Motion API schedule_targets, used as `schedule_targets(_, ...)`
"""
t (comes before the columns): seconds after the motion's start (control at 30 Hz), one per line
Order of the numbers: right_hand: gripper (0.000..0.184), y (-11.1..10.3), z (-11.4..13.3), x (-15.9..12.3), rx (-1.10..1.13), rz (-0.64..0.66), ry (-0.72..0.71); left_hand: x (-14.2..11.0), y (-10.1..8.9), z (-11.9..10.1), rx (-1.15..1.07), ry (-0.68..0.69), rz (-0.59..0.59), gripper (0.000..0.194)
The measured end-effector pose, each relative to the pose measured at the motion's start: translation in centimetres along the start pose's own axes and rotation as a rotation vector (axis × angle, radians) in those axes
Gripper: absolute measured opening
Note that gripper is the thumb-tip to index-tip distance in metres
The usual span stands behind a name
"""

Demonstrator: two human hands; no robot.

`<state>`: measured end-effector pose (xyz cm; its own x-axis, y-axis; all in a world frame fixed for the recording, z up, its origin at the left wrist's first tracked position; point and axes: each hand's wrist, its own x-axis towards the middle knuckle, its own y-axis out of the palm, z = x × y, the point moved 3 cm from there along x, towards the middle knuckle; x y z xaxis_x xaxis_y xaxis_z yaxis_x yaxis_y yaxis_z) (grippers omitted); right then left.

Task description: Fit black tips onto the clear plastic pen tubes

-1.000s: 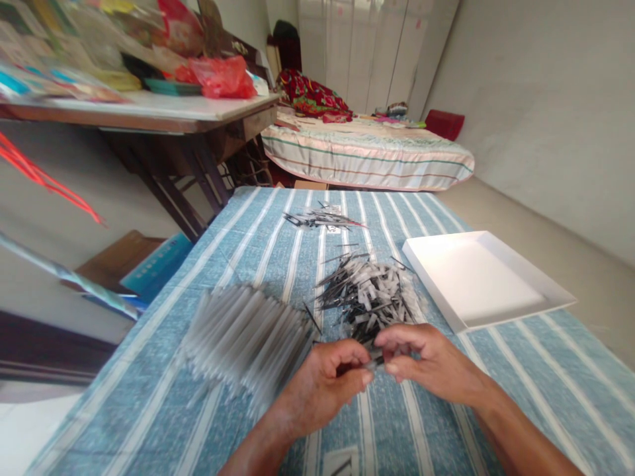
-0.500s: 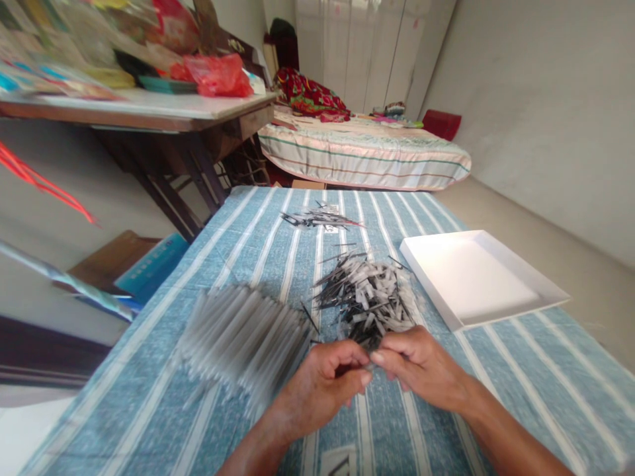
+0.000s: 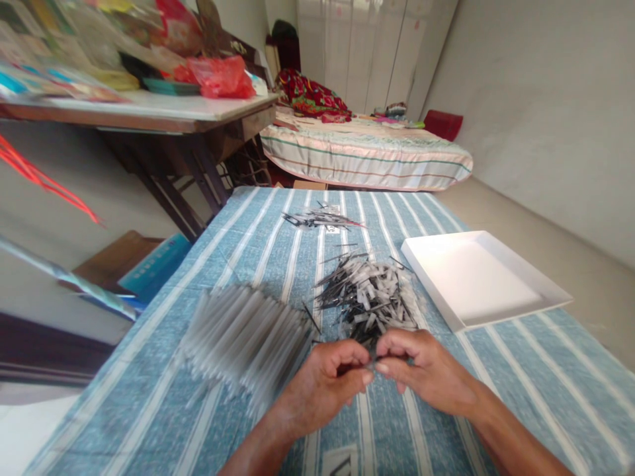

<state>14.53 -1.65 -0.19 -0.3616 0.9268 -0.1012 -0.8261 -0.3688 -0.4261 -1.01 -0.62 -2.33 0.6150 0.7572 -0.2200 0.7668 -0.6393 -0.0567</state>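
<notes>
My left hand and my right hand meet fingertip to fingertip over the near side of a loose pile. Both are closed in a pinch around a small dark piece, mostly hidden by the fingers. Just beyond them lies the pile of short black sticks and whitish translucent pieces. To the left of my left hand, long grey translucent tubes lie side by side in a thick, blurred stack.
An open white box stands at the right on the striped blue cloth. Farther back lies a small bunch of thin dark sticks. A cluttered side table is at the left, with a bed beyond.
My right hand's fingertips have shifted slightly, and its thumb and forefinger sit a little farther apart. My left hand stays almost still.
</notes>
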Motion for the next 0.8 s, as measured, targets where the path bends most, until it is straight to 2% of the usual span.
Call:
schedule_targets(0.1, 0.035, 0.1, -0.1, -0.1, -0.004, 0.004, -0.002, 0.0, 0.0, 0.0, 0.011, -0.006, -0.009, 0.007)
schedule_targets(0.27, 0.019, 0.2, -0.3, -0.1, 0.045, -0.001, -0.003, 0.0, 0.0, 0.1, 0.017, -0.014, -0.005, 0.007)
schedule_targets(0.43, 0.034, 0.4, -0.2, -0.2, 0.006, -0.018, -0.005, 0.2, -0.2, -0.1, 0.077, 0.046, -0.043, 0.005)
schedule_targets(0.57, 0.030, 0.9, -0.1, -0.3, 0.079, -0.030, 0.012, 0.2, -0.2, -0.5, 0.142, 0.088, -0.089, 0.007)
schedule_targets(0.67, 0.032, 1.4, -0.4, -0.3, 0.083, -0.094, 0.042, 0.2, -0.2, -0.6, 0.272, 0.143, -0.121, 0.008)
schedule_targets(0.8, 0.037, 2.3, -1.2, -0.2, 0.177, -0.174, 0.168, 0.2, -0.1, -0.5, 0.537, 0.277, -0.171, 0.011)
